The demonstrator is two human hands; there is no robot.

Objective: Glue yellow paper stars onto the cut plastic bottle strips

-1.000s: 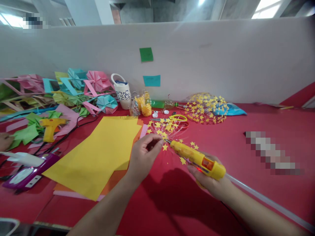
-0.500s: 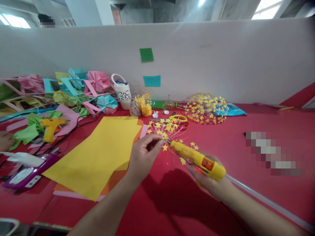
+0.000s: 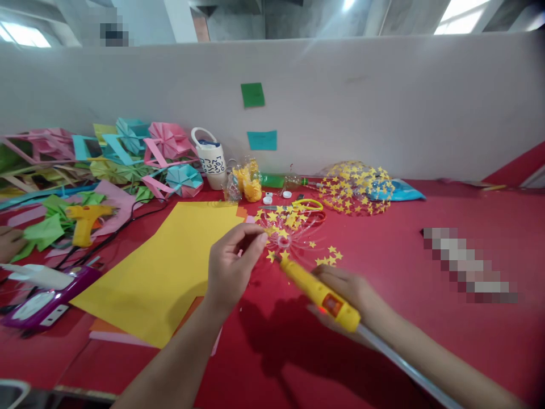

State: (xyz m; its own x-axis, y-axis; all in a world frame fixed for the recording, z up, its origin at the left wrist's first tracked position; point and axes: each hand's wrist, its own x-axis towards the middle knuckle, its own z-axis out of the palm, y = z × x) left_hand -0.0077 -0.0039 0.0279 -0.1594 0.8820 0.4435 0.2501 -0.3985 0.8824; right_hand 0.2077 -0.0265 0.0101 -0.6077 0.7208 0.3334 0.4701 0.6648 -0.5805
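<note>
My right hand [image 3: 344, 289] grips a yellow hot glue gun [image 3: 315, 287] with a clear glue stick [image 3: 404, 360] out of its back. The gun's tip points left, close to a yellow paper star [image 3: 271, 256]. My left hand [image 3: 232, 267] is closed in a pinch just above and left of the tip; what lies between its fingertips is too small to make out. Behind both hands a clear plastic piece cut into strips [image 3: 284, 242] bears yellow stars. Loose stars [image 3: 330, 258] lie to its right. Scissors [image 3: 309, 205] with yellow and red handles lie behind it.
Yellow sheets [image 3: 170, 267] lie left of my left arm. Further left are a second glue gun [image 3: 87, 221], a purple power strip [image 3: 55, 295] and another person's hand [image 3: 11, 243]. Along the wall stand paper flowers [image 3: 166, 139], a white cup [image 3: 212, 162] and a star-covered plastic piece [image 3: 357, 187].
Both hands have moved left. The glue gun has shifted left and down with my right hand, and its tip is now lower than my left fingertips.
</note>
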